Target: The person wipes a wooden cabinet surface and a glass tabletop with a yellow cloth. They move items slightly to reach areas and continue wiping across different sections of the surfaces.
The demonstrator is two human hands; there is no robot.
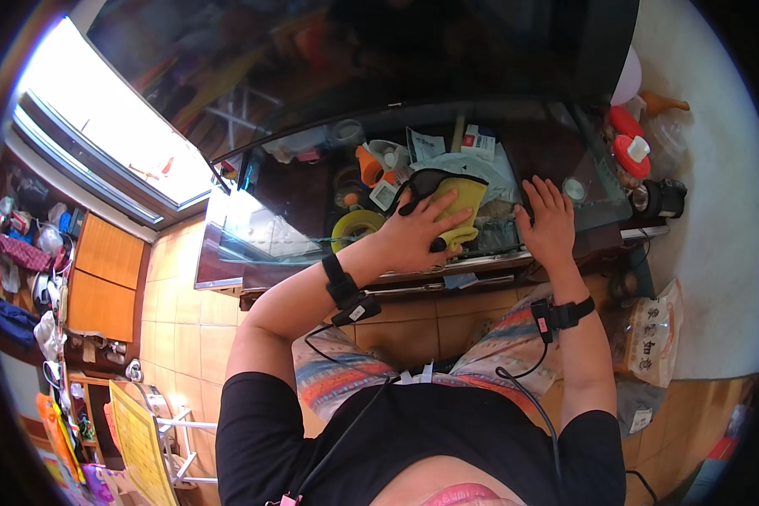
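Observation:
My left hand [420, 231] lies palm down over a yellow cloth [465, 193] with a black edge, its fingers spread on it. A dark, lens-like piece [427, 182] shows beside the fingertips, and a small black tip sticks out near my thumb. The palm hides the rest. My right hand [549, 221] rests flat, fingers a little apart, on the glass top [598, 196] of a low cabinet, holding nothing. Around the cloth are a roll of yellowish tape [357, 228], a small white digital display [383, 195], an orange object [370, 167] and a pale plastic bag [496, 174].
A large dark television screen [379, 69] rises behind the cabinet. Red-lidded jars [631, 155] and a black flashlight [664, 197] stand at its right end. A printed plastic bag [651, 335] sits by the wall. A folding stool [142, 439] is at lower left on the tiled floor.

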